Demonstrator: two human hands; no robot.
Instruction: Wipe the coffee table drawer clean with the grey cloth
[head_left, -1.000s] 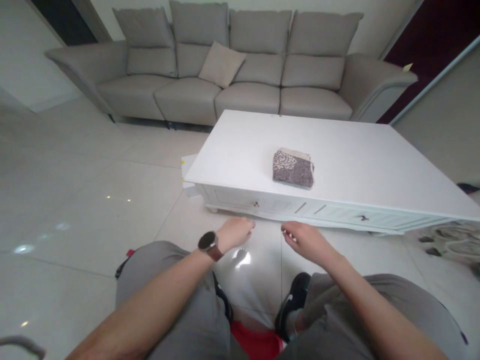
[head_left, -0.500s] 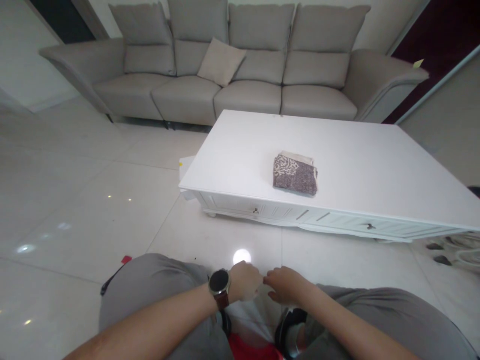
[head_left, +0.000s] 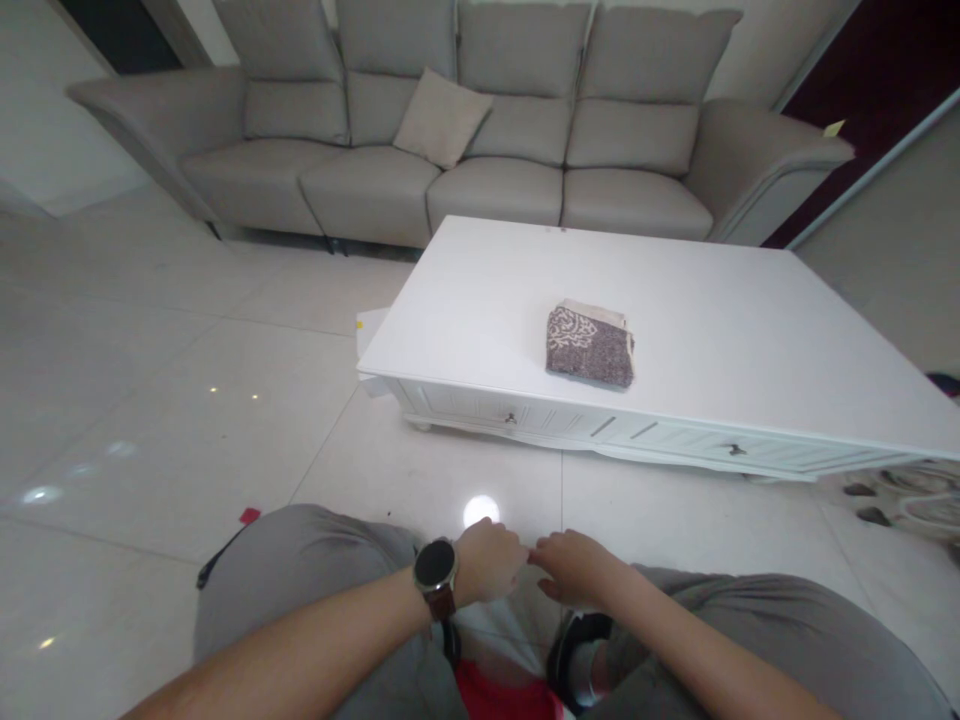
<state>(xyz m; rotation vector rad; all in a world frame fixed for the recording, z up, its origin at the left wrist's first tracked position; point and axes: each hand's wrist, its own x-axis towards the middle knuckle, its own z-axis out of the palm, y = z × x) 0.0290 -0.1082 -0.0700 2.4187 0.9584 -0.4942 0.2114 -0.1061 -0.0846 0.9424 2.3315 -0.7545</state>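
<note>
My left hand [head_left: 490, 562], with a dark round watch [head_left: 436, 566] on its wrist, is closed low in the middle of the view, its fingers curled down and mostly hidden. Just to its right is my right hand [head_left: 573, 568], fingers bent and pressed together, its fingertips close to the left hand. What either hand holds, if anything, is too hidden to make out. Beyond them, a folded brown and beige patterned cloth [head_left: 590, 347] lies flat near the front edge of a white coffee table [head_left: 697, 330]. Neither hand touches it.
A grey sofa [head_left: 375, 195] with a beige cushion [head_left: 441, 118] stands behind the table. A red object [head_left: 508, 694] is on the floor between my feet, and a small red piece [head_left: 250, 515] lies beside my left knee. Two drawer knobs face me.
The view has shifted very slightly. Both hands keep nearly the same pose and place, and the cloth lies as before.
</note>
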